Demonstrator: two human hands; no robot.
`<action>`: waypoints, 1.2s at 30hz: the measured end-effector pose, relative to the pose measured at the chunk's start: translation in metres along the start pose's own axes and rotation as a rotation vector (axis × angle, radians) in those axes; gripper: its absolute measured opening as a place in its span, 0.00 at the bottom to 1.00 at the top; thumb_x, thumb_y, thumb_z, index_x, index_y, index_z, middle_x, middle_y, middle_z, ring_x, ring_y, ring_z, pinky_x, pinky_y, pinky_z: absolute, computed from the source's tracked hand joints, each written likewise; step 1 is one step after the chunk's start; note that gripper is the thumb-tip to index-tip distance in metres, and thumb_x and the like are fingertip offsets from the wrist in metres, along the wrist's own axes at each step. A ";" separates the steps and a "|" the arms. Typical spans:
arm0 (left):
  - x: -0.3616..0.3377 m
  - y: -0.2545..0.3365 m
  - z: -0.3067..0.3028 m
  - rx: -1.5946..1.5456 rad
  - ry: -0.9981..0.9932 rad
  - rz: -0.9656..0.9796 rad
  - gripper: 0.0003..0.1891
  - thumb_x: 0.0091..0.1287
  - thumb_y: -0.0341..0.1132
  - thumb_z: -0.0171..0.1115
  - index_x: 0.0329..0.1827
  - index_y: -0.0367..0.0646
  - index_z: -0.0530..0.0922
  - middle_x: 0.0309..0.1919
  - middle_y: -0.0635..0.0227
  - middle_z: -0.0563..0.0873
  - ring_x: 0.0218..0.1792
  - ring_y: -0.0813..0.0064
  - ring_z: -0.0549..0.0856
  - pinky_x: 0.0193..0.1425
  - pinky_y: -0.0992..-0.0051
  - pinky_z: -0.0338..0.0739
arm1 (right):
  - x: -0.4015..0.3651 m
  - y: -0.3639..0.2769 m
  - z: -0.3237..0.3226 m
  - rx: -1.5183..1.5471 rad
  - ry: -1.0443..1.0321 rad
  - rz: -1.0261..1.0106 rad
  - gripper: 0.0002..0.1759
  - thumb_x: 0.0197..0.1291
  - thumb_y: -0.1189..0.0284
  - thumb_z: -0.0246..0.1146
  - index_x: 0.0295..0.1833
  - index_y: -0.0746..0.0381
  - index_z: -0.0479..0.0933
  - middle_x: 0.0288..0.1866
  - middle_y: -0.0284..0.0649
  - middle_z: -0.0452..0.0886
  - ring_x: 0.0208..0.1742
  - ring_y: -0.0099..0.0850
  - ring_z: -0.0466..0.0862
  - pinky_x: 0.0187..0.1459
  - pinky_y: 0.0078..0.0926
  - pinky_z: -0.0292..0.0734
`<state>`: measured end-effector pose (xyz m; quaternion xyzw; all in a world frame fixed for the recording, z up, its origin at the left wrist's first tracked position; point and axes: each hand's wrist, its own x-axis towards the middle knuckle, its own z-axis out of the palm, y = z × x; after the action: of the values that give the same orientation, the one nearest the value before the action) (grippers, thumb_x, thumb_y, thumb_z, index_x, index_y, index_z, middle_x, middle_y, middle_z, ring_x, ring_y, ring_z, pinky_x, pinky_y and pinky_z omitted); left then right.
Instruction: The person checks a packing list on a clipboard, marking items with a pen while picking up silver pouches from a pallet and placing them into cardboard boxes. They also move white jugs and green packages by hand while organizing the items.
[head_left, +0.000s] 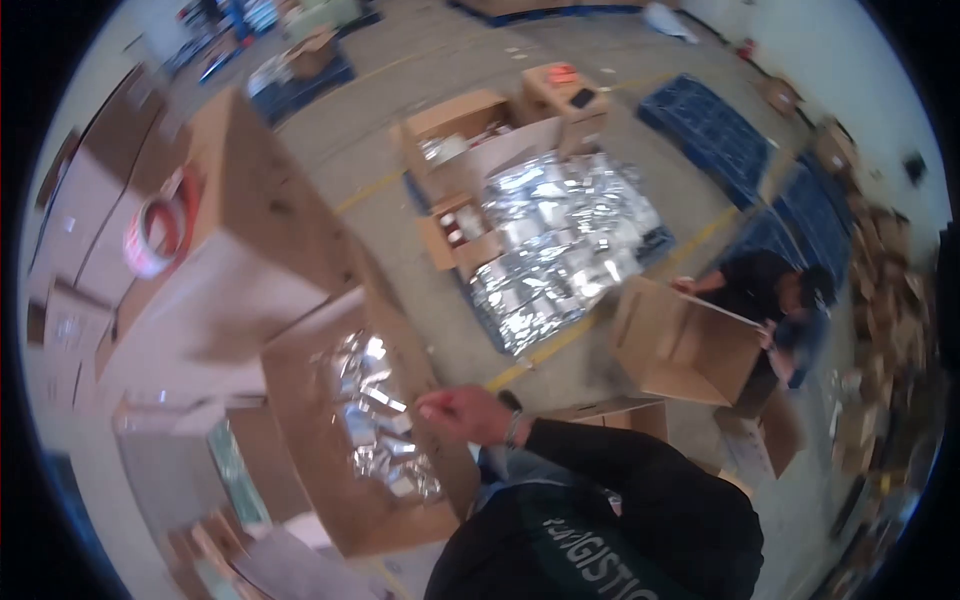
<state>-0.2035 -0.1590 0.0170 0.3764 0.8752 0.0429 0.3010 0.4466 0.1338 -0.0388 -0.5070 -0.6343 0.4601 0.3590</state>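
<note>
My right hand (468,413) reaches in from the right, a dark sleeve and a band at its wrist. Its fingers look curled together; whether anything small is in them is hidden. It is over the near right side of an open cardboard box (300,480). Inside that box lie several shiny silver packets (370,410), loosely scattered. A tall cardboard carton (270,200) stands just beyond, with a red and white tape roll or dispenser (155,240) on it. My left hand is out of view.
Many silver packets (560,240) cover a pallet ahead, beside open cartons (465,120). To the right, a co-worker (760,285) holds an empty open carton (690,340). Blue pallets (705,130) lie at the back right. Flattened cardboard (880,300) piles along the right wall.
</note>
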 end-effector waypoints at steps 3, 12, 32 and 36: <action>-0.040 0.065 -0.032 -0.142 0.331 0.225 0.34 0.67 0.49 0.61 0.69 0.31 0.71 0.62 0.47 0.80 0.62 0.54 0.80 0.64 0.61 0.75 | 0.002 -0.006 -0.009 0.111 -0.014 0.065 0.15 0.71 0.65 0.60 0.53 0.65 0.82 0.35 0.42 0.86 0.36 0.28 0.85 0.40 0.27 0.77; -0.108 0.236 -0.012 -0.919 0.409 0.390 0.32 0.66 0.33 0.63 0.71 0.28 0.66 0.63 0.49 0.78 0.60 0.61 0.79 0.67 0.65 0.70 | -0.045 -0.040 -0.001 0.102 -0.007 0.019 0.13 0.73 0.67 0.58 0.42 0.68 0.80 0.30 0.37 0.84 0.29 0.20 0.81 0.32 0.23 0.75; -0.099 0.349 0.100 -1.035 -0.453 0.723 0.22 0.65 0.25 0.62 0.62 0.26 0.73 0.53 0.51 0.86 0.48 0.66 0.87 0.54 0.69 0.82 | -0.149 -0.142 0.028 -0.131 -0.038 -0.174 0.21 0.71 0.59 0.61 0.30 0.64 0.74 0.18 0.44 0.73 0.20 0.40 0.76 0.25 0.34 0.68; -0.107 0.371 0.103 -1.127 -0.544 0.758 0.24 0.65 0.24 0.61 0.64 0.27 0.70 0.55 0.51 0.84 0.50 0.65 0.87 0.55 0.68 0.83 | -0.154 -0.149 0.027 -0.160 -0.005 -0.186 0.21 0.69 0.59 0.63 0.28 0.63 0.73 0.18 0.45 0.73 0.20 0.42 0.77 0.25 0.35 0.68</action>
<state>0.1461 0.0165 0.0983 0.4387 0.4242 0.4928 0.6203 0.4101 -0.0318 0.0958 -0.4716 -0.7143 0.3741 0.3569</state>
